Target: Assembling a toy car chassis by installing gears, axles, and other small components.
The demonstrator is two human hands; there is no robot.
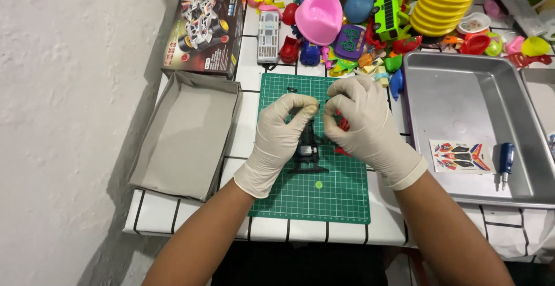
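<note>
White tiles with dark grout lines cover the table [254,83], which stands against a rough pale wall [69,89], and a green cutting mat [324,199] lies near the table's front edge; every place below is told from that mat.

Right of the mat sits a large metal tray [462,89], and in it lie a sticker sheet [461,156] and a blue-handled screwdriver [506,160]. Left of the mat rests an open grey box [185,130], with its printed lid [202,31] just beyond it. Behind the mat spreads a heap of bright plastic toys [358,37], among them a pink potty-shaped piece [318,15] and a stack of yellow plates [442,5].

Over the middle of the mat both hands wear pale gloves. The left hand [280,138] has its thumb and forefinger pinched close together at the tips; whatever small bit is between them is too tiny to make out. The right hand [361,124] curls the same way, fingertips narrow and nearly meeting those of the left. Directly beneath them, on the mat, stands a small black toy frame [307,150], partly hidden by the hands, with red parts [343,125] just beside it under the right hand. A few tiny dark pieces [292,90] lie on the mat's far edge.
</note>
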